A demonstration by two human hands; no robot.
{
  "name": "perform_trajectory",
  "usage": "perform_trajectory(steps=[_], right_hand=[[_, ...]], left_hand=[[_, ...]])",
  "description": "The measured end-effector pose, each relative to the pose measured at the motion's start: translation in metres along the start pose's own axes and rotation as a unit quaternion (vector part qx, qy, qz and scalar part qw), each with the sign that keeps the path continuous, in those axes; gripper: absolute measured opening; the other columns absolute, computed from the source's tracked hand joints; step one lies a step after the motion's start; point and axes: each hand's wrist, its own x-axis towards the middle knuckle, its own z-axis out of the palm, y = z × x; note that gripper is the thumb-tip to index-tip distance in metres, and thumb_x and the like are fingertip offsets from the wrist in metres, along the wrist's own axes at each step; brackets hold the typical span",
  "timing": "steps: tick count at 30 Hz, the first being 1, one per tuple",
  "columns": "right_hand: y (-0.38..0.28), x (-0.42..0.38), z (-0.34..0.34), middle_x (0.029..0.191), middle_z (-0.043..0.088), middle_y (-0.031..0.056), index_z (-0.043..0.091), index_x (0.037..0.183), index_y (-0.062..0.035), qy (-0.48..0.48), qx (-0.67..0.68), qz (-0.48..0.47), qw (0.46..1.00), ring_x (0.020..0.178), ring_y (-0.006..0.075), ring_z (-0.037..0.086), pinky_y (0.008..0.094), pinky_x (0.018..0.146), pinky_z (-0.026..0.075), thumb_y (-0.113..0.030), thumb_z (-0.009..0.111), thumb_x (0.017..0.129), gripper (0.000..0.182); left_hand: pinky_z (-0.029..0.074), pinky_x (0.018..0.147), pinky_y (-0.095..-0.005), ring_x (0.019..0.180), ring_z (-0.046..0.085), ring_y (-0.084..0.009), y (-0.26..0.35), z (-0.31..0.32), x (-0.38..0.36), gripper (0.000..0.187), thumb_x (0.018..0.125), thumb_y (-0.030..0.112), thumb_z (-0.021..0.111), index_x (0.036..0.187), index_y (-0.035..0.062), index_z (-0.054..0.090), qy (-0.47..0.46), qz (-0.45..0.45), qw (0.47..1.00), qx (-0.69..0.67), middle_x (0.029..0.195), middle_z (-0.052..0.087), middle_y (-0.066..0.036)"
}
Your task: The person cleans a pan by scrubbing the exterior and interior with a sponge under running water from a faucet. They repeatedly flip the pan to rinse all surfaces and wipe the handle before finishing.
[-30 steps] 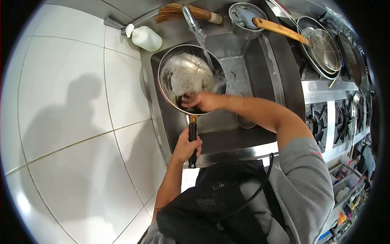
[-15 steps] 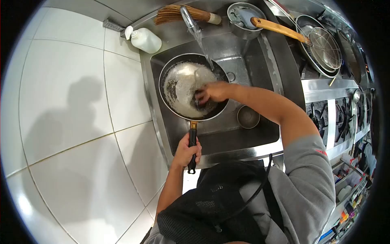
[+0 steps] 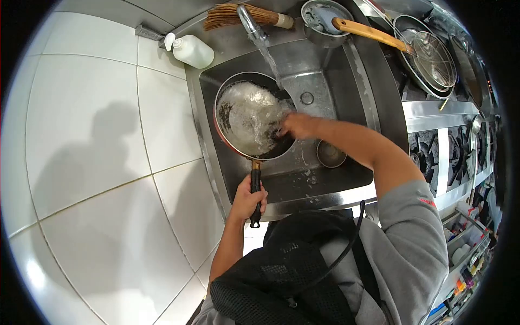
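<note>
A dark frying pan (image 3: pixel 230 145) with foamy water in it is held over the left part of the metal sink (image 3: pixel 341 181). My left hand (image 3: pixel 249 199) is wrapped round its black handle (image 3: pixel 255 187). My right hand (image 3: pixel 295 126) is at the pan's right inner edge, its fingers blurred and partly lost in splashing water; something dark at the fingertips is too blurred to name. Water runs from the faucet (image 3: pixel 250 23) into the pan's upper right side. A small round bowl (image 3: pixel 331 154) sits in the sink below my right forearm.
A white pump bottle (image 3: pixel 193 52) stands at the sink's upper left corner. Behind the faucet lies a straw brush (image 3: pixel 227 17). A metal pot (image 3: pixel 325 39) with a wooden-handled tool across it is at the upper right. Strainers (image 3: pixel 433 59) and stove burners (image 3: pixel 428 157) are further right.
My right hand has moved right, towards the pan's edge. The pan has tilted, with its reddish left outer side now showing. Water has splashed onto the sink floor, and the drain is more exposed.
</note>
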Motion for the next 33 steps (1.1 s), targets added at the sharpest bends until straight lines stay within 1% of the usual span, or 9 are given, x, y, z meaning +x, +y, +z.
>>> perform_trajectory(steps=[3, 7, 11, 12, 14, 20, 22, 29, 33], right_hand=[[0.027, -0.008, -0.040, 0.143, 0.050, -0.0015, 0.064, 0.125, -0.0242, 0.045, -0.305, 0.049, 0.950, 0.127, 0.0234, 0.051, 0.0452, 0.115, 0.028, -0.011, 0.065, 0.079, 0.048], [0.001, -0.033, -0.041, 0.148, 0.045, -0.0007, 0.065, 0.125, -0.0190, 0.139, -0.210, 0.114, 0.961, 0.133, 0.0227, 0.046, 0.0453, 0.119, 0.014, -0.006, 0.065, 0.077, 0.049], [-0.021, -0.068, 0.008, 0.127, 0.061, 0.0145, 0.063, 0.124, -0.0091, 0.262, 0.096, 0.291, 0.915, 0.114, 0.0347, 0.059, 0.0454, 0.098, 0.046, 0.004, 0.053, 0.082, 0.044], [-0.030, -0.075, 0.011, 0.121, 0.063, 0.0191, 0.063, 0.122, -0.0066, 0.243, 0.128, 0.343, 0.898, 0.109, 0.0374, 0.061, 0.0441, 0.092, 0.048, 0.003, 0.051, 0.084, 0.042], [-0.039, -0.087, 0.021, 0.114, 0.064, 0.0238, 0.064, 0.121, -0.0042, 0.232, 0.158, 0.387, 0.878, 0.103, 0.0400, 0.063, 0.0428, 0.087, 0.051, 0.002, 0.050, 0.085, 0.039], [-0.045, -0.090, 0.036, 0.107, 0.066, 0.0249, 0.067, 0.115, -0.0008, 0.341, 0.182, 0.344, 0.856, 0.101, 0.0400, 0.063, 0.0437, 0.084, 0.050, -0.001, 0.052, 0.087, 0.032], [-0.044, -0.085, 0.027, 0.104, 0.068, 0.0230, 0.066, 0.114, -0.0004, 0.427, 0.187, 0.328, 0.822, 0.096, 0.0363, 0.067, 0.0397, 0.080, 0.051, -0.004, 0.056, 0.088, 0.028], [-0.151, -0.082, -0.076, 0.102, 0.069, 0.0201, 0.066, 0.111, -0.0014, 0.505, 0.270, 0.197, 0.796, 0.094, 0.0337, 0.067, 0.0360, 0.078, 0.053, -0.012, 0.056, 0.091, 0.024], [-0.188, -0.067, -0.069, 0.107, 0.069, 0.0170, 0.065, 0.113, -0.0025, 0.418, 0.080, 0.075, 0.902, 0.095, 0.0351, 0.067, 0.0397, 0.081, 0.054, -0.009, 0.056, 0.088, 0.028]], left_hand=[[0.042, 0.037, -0.0303, 0.040, 0.052, -0.0160, -0.011, -0.004, -0.005, 0.025, 0.080, -0.003, 0.059, 0.097, 0.0054, 0.041, -0.011, 0.000, 1.000, 0.006, 0.061, 0.052, -0.005], [0.046, 0.043, -0.0352, 0.045, 0.054, -0.0213, -0.020, -0.007, -0.010, 0.026, 0.080, 0.001, 0.060, 0.098, 0.0039, 0.041, 0.047, 0.018, 0.992, 0.115, 0.060, 0.052, -0.009], [0.048, 0.059, -0.0513, 0.064, 0.061, -0.0421, -0.034, -0.021, -0.034, 0.031, 0.079, 0.008, 0.061, 0.101, 0.0024, 0.040, 0.188, 0.106, 0.862, 0.459, 0.068, 0.058, -0.024], [0.046, 0.065, -0.0557, 0.072, 0.062, -0.0481, -0.031, -0.020, -0.042, 0.032, 0.078, 0.009, 0.061, 0.102, 0.0022, 0.040, 0.240, 0.107, 0.792, 0.552, 0.072, 0.060, -0.028], [0.043, 0.067, -0.0597, 0.079, 0.060, -0.0515, -0.028, -0.021, -0.058, 0.029, 0.079, 0.009, 0.060, 0.101, 0.0023, 0.042, 0.261, 0.077, 0.778, 0.566, 0.079, 0.063, -0.031], [0.049, 0.053, -0.0467, 0.054, 0.059, -0.0392, -0.076, -0.030, -0.087, 0.029, 0.078, 0.005, 0.063, 0.098, 0.0015, 0.043, 0.234, 0.190, 0.860, 0.412, 0.059, 0.055, -0.018], [0.038, 0.035, -0.0303, 0.040, 0.051, -0.0138, -0.070, -0.005, -0.110, 0.027, 0.079, -0.003, 0.060, 0.099, 0.0050, 0.045, 0.135, 0.115, 0.969, 0.171, 0.060, 0.051, -0.004], [0.037, 0.035, -0.0296, 0.037, 0.045, -0.0169, -0.132, 0.031, -0.134, 0.025, 0.080, -0.002, 0.059, 0.100, 0.0050, 0.046, 0.029, 0.112, 0.980, -0.160, 0.058, 0.047, -0.006], [0.039, 0.036, -0.0309, 0.039, 0.047, -0.0180, -0.159, 0.040, -0.140, 0.025, 0.081, -0.001, 0.060, 0.100, 0.0058, 0.044, -0.015, 0.115, 0.972, -0.206, 0.058, 0.046, -0.005]])
